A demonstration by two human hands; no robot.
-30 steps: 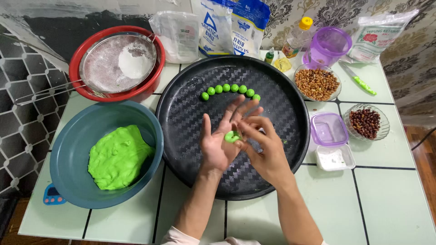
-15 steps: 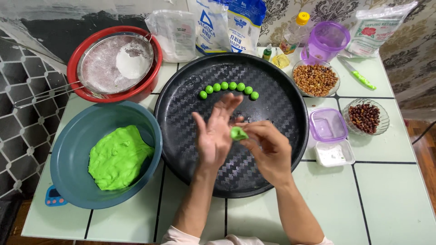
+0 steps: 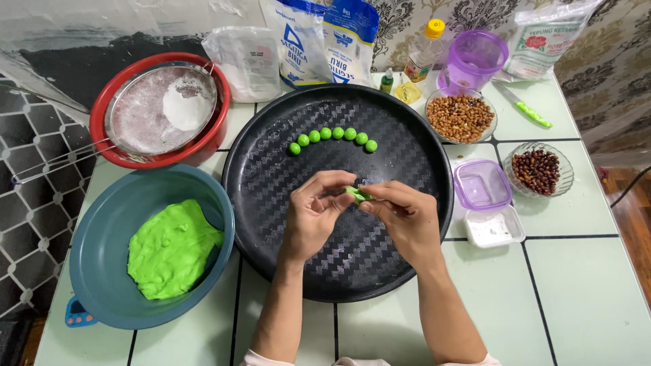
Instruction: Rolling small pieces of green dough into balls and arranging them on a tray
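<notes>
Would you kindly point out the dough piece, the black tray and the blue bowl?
dough piece (image 3: 357,195), head view, its green middle between the fingertips.
black tray (image 3: 271,169), head view, bare patterned floor.
blue bowl (image 3: 115,210), head view, inner wall.

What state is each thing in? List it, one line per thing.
Left hand: pinching the dough piece.
Right hand: pinching the dough piece too.
Dough piece: held between both hands above the black tray.
Green balls: seven, in a curved row on the tray.
Blue bowl: holds a lump of green dough.
Purple box: lid on.
Sieve: resting in the red bowl, flour inside.
</notes>
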